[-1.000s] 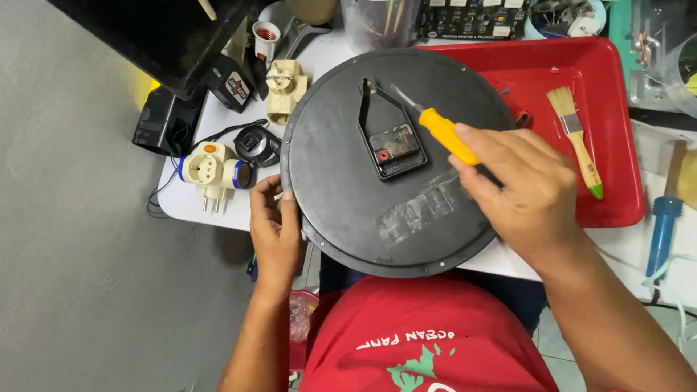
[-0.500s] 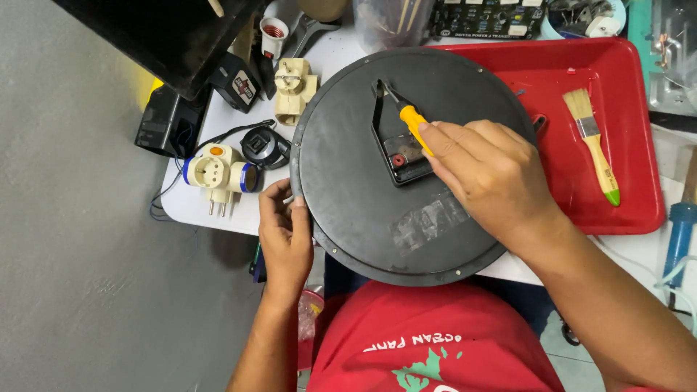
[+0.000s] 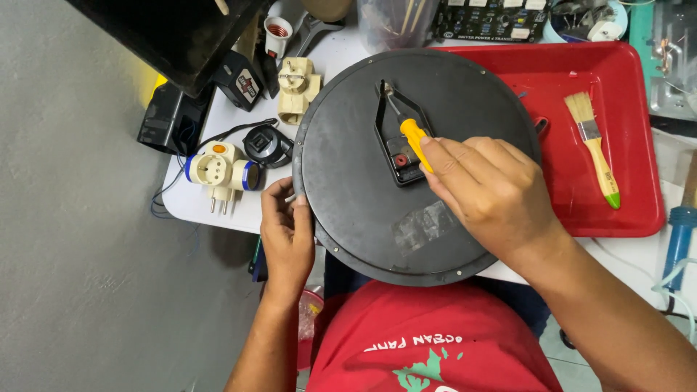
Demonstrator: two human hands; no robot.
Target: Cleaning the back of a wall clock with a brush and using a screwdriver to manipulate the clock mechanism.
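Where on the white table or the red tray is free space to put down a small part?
The red tray has bare floor on either side of the paintbrush, between the clock back and the tray's right wall. The table strip left of the clock is crowded with plug adapters; only a thin white edge remains near the left hand.

The round clock back (image 3: 363, 196) lies on the table (image 3: 239, 210), overlapping the tray (image 3: 639, 218) to its right. The brush (image 3: 597, 149) lies in that tray. Plug adapters (image 3: 221, 170) lie left of the clock back.
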